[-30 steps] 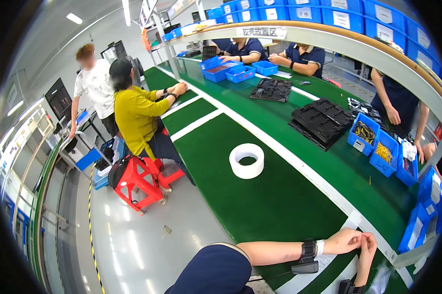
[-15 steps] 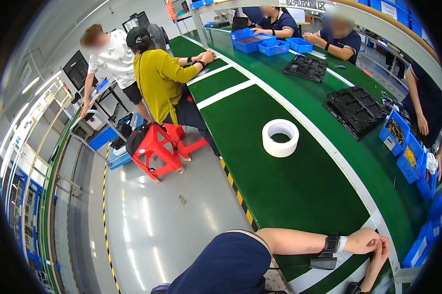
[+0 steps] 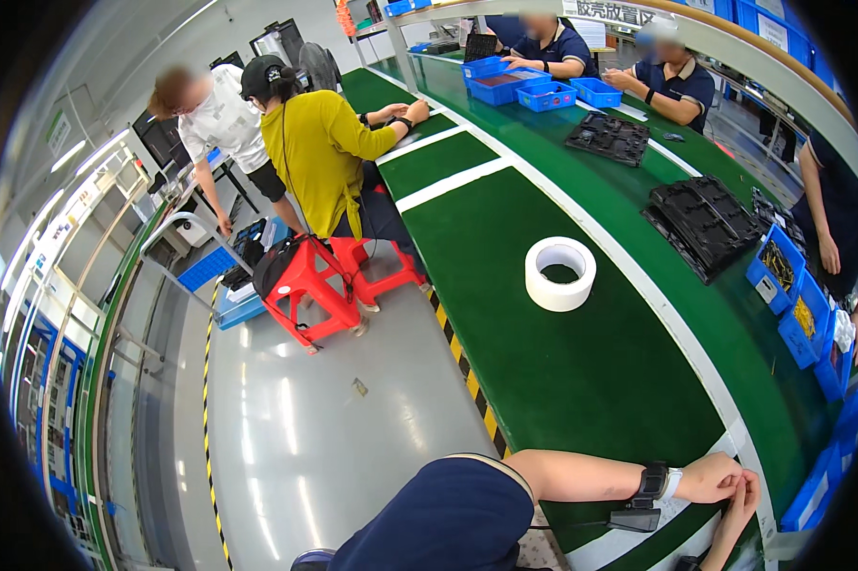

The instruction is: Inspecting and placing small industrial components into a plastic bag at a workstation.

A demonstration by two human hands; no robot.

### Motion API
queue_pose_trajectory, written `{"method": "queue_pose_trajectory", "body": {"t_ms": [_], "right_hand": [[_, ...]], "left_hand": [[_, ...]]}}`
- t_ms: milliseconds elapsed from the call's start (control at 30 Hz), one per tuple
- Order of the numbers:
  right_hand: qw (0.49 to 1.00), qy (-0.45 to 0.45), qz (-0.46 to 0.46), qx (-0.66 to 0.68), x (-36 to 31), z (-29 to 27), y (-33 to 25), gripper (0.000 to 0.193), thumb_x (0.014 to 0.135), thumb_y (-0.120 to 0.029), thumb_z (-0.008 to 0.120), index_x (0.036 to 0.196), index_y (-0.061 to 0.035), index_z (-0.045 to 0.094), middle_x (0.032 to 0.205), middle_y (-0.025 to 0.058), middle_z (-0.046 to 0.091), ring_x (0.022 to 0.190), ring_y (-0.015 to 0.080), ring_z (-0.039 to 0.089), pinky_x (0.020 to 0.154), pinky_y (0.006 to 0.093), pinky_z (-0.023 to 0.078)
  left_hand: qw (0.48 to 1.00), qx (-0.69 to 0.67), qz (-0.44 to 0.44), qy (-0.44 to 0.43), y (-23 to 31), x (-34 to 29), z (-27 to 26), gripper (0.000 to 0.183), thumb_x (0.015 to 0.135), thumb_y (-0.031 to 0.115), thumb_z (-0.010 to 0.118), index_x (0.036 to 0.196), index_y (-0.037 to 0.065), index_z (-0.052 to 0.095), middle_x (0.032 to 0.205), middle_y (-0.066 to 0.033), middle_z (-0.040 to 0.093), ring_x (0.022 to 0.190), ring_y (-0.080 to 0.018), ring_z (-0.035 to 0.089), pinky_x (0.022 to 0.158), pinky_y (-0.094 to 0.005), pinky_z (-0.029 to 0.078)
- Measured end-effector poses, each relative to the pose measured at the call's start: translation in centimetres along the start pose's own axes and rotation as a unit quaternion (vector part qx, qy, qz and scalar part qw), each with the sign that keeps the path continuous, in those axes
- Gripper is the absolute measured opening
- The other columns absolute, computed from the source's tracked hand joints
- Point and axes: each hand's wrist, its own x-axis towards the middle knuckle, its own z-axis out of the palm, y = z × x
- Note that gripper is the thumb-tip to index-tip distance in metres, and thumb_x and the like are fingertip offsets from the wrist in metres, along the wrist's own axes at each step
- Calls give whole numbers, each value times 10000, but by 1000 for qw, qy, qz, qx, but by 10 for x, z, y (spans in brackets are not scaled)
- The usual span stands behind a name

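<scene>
At the lower right, my left hand meets my right hand over the green bench with white lines. Both have their fingers drawn together, the tips touching. Whatever lies between them, if anything, is too small to make out. A black band and a white one circle my left wrist, and a dark box-shaped device sits just below it. Farther up the bench, away from both hands, a wide roll of white tape lies on its side face.
Black plastic trays are stacked on the green belt. Blue bins with small parts line the right side. Several co-workers sit or stand around. A red stool and a trolley stand on the left floor.
The view has shifted slightly, so the bench and tape appear a little farther right and lower. The standing person in white leans down more over the trolley. My hands stay together.
</scene>
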Motion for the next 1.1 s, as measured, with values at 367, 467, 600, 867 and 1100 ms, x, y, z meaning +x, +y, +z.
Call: {"method": "queue_pose_trajectory", "body": {"t_ms": [367, 467, 600, 867, 1100], "right_hand": [[1000, 13, 0, 8, 1, -6, 8, 126, 872, -99, 414, 898, 9, 473, 816, 30, 490, 744, 74, 473, 660, 183, 373], [1000, 4, -2, -8, -1, -4, 1, 127, 873, -99, 412, 896, 9, 473, 818, 28, 488, 743, 72, 471, 660, 181, 372], [1000, 7, -3, -5, 0, 0, 1, 129, 874, -101, 409, 894, 9, 473, 815, 28, 489, 743, 71, 471, 660, 179, 371], [1000, 15, 1, -17, -2, 0, -2, 136, 878, -111, 408, 892, 5, 479, 805, 26, 492, 736, 70, 478, 646, 177, 375], [1000, 19, 0, -8, 0, -4, 5, 120, 874, -96, 417, 886, 5, 481, 792, 25, 494, 712, 66, 474, 624, 176, 374]], "left_hand": [[1000, 4, 6, 13, 3, 1, 1, 145, 677, 59, 560, 576, 20, 463, 477, -87, 484, 426, -208, 486, 432, -304, 365], [1000, 11, 12, 14, 1, 2, 3, 155, 673, 58, 563, 569, 22, 456, 476, -87, 482, 426, -213, 485, 432, -306, 365], [999, 20, 18, 20, 0, 1, 0, 168, 669, 59, 571, 562, 23, 447, 478, -91, 483, 429, -221, 486, 434, -308, 366], [999, 19, 21, 21, 4, 1, 0, 169, 685, 77, 565, 569, 20, 457, 478, -98, 485, 431, -224, 490, 432, -308, 366], [1000, 3, 8, 13, 2, 1, 2, 160, 690, 85, 561, 577, 17, 470, 484, -98, 498, 429, -221, 497, 429, -306, 367]]}}
